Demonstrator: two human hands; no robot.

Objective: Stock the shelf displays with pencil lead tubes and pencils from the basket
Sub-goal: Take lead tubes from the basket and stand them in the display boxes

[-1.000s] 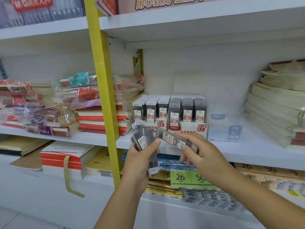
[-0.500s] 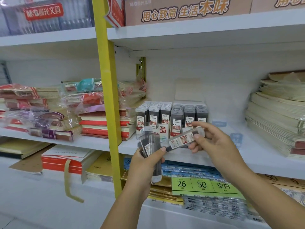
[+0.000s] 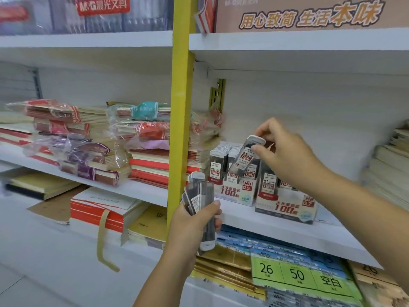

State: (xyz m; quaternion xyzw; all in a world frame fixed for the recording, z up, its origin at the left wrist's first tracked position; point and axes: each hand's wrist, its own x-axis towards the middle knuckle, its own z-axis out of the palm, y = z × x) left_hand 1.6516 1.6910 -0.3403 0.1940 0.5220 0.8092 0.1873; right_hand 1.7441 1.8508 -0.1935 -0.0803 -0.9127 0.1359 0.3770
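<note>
Pinching the white-capped top end of one lead tube [image 3: 244,159] between thumb and fingertips [image 3: 256,149] of the right hand [image 3: 285,156], curled tight on it. Hanging down and leftward from that pinch, long axis tilted, lower end dipping among the upright tubes of the HB 0.5 display box [image 3: 234,193]. Possibly touching the front row there already; too blurred to say. Judged to need righting to vertical, then pressing straight down into a free slot: hence the tilt against the standing rows as the relation to mind. Much nearer the box than the left hand [image 3: 190,224], held lower, in front of the yellow upright [image 3: 180,107]. Wrapped there round a bundle of spare tubes [image 3: 199,196], fingers closed on it, ends pointing up and down. Just right of the 0.5 box, the HB 0.7 display box [image 3: 285,207]; both standing on the white shelf [image 3: 276,231]. No basket and no pencils in view.
</note>
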